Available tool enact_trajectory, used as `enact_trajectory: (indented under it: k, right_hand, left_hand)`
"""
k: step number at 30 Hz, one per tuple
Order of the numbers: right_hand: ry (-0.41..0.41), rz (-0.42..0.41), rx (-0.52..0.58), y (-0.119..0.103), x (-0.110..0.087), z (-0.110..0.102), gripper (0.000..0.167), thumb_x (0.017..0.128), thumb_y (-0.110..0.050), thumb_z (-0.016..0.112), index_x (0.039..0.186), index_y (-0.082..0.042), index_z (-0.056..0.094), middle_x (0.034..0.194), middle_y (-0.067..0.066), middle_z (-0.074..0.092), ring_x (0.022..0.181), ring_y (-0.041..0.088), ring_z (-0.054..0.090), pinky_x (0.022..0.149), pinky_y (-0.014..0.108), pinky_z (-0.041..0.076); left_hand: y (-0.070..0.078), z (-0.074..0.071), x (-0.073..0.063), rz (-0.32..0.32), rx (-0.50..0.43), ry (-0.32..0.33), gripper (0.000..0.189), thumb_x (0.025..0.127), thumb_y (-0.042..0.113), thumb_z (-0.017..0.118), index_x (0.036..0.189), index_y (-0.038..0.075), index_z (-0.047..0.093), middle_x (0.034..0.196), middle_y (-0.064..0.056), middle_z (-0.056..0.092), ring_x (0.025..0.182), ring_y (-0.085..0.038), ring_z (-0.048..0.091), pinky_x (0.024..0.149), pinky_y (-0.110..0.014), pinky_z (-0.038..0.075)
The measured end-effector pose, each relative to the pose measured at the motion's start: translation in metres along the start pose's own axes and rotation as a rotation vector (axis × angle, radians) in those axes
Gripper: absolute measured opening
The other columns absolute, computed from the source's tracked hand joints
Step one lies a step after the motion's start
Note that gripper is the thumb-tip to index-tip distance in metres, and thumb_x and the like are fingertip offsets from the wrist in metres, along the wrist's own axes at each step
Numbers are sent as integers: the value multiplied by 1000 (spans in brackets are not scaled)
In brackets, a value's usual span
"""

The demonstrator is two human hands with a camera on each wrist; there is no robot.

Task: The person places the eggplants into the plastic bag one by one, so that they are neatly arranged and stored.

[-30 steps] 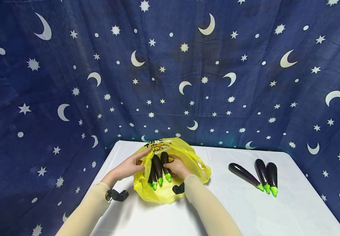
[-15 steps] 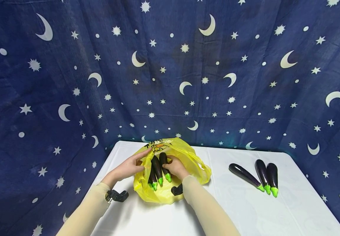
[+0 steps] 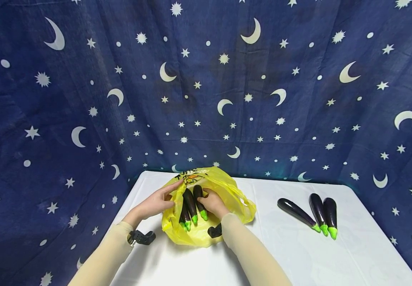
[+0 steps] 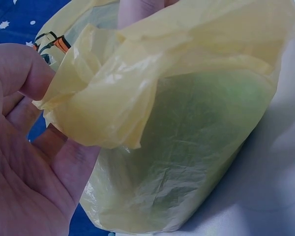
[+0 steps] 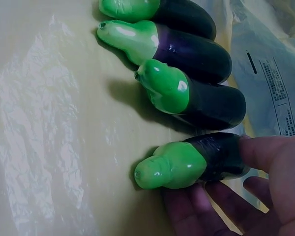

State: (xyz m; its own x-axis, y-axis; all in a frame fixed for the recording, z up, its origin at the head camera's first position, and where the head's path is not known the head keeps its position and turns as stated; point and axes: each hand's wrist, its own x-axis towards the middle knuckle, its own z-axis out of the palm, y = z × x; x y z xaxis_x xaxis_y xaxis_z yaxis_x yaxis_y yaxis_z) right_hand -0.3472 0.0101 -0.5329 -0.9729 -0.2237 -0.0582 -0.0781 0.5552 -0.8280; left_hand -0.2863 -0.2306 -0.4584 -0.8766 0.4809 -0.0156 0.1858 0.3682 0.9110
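A yellow plastic carrier bag point(image 3: 195, 237) lies on its side with its mouth facing me. Its rim is held by my left hand point(image 3: 154, 203), which shows in the left wrist view with the film point(image 4: 108, 98) between its thumb and fingers. Inside the bag, several dark purple eggplants with green stem ends point(image 5: 201, 54) lie side by side, stems toward the mouth. My right hand point(image 3: 213, 202) reaches in and grips the rightmost eggplant point(image 5: 182, 162), thumb on one side and fingers on the other. The bag film hides part of the left hand's fingers.
On the right of the white table point(image 3: 270, 250) lie three more eggplants, one slanted point(image 3: 296, 212) and two nearly parallel point(image 3: 316, 210), their stem ends close together. A dark blue curtain point(image 3: 206, 99) with moons and stars hangs behind and at the sides.
My right hand and the eggplant in it have shifted very slightly to the left inside the bag. The left hand and the bag stay where they were.
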Motion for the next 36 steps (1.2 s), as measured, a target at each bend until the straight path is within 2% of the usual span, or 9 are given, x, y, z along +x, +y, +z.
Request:
enact_trajectory:
  k: [5, 8, 12, 14, 15, 19, 22, 28, 36]
  right_hand:
    - [19, 2, 11, -1, -2, -3, 58, 95, -21, 69, 146, 3, 52, 133, 21, 63, 120, 37, 60, 102, 51, 46]
    - [15, 19, 16, -1, -2, -4, 59, 96, -21, 69, 148, 1, 51, 130, 20, 64, 113, 32, 62, 98, 48, 49]
    - [0, 31, 30, -1, -4, -5, 61, 96, -21, 70, 150, -1, 49, 124, 18, 66, 94, 24, 63, 84, 42, 54]
    - [-9, 30, 38, -1, -7, -7, 62, 96, -20, 70, 151, -2, 47, 122, 19, 66, 81, 28, 64, 76, 42, 55]
    - [-11, 23, 33, 0, -8, -7, 62, 96, -20, 70, 151, -2, 47, 121, 19, 66, 81, 28, 64, 75, 42, 55]
    - [-12, 3, 19, -2, -14, -10, 64, 96, -20, 70, 152, -2, 45, 128, 23, 63, 103, 38, 66, 89, 49, 53]
    - [-5, -16, 9, -4, -18, -12, 64, 95, -19, 70, 152, -1, 46, 132, 26, 61, 121, 40, 59, 99, 51, 48]
    - [1, -52, 0, -4, -21, -15, 66, 93, -18, 71, 152, 1, 45, 131, 27, 62, 120, 40, 59, 98, 51, 49]
    - [-38, -111, -4, -6, -32, -23, 65, 94, -20, 71, 151, 0, 47, 134, 26, 60, 120, 42, 58, 99, 54, 47]
  left_hand:
    - [1, 0, -1, 1, -8, -3, 85, 91, -4, 59, 164, 24, 27, 167, 0, 26, 116, -24, 59, 89, -31, 52]
    - [1, 0, -1, 7, -4, -1, 85, 91, -4, 59, 164, 24, 26, 167, -1, 26, 113, -25, 59, 88, -31, 53]
    - [2, 1, -1, 8, -10, 0, 85, 91, -4, 59, 164, 23, 26, 166, -2, 27, 115, -25, 59, 88, -32, 53]
    - [2, 2, -1, 10, -11, -2, 85, 91, -4, 59, 164, 23, 27, 167, -1, 26, 118, -26, 59, 90, -32, 53]
    - [2, 2, -1, 11, -12, -3, 84, 91, -4, 59, 164, 23, 27, 167, -1, 25, 120, -26, 58, 90, -32, 53]
    - [2, 2, -2, 18, -5, -3, 84, 91, -4, 59, 164, 22, 27, 168, 0, 24, 125, -28, 56, 92, -33, 52]
    - [2, 1, -2, 22, -4, -1, 84, 91, -5, 59, 164, 21, 27, 168, 0, 23, 126, -30, 55, 92, -33, 52]
    - [2, 1, -2, 27, -5, 2, 84, 91, -4, 58, 164, 21, 26, 168, -1, 23, 127, -30, 55, 92, -32, 52]
    - [3, 1, -2, 27, -3, 14, 84, 91, -3, 59, 164, 23, 27, 167, -1, 25, 126, -29, 56, 92, -31, 52]
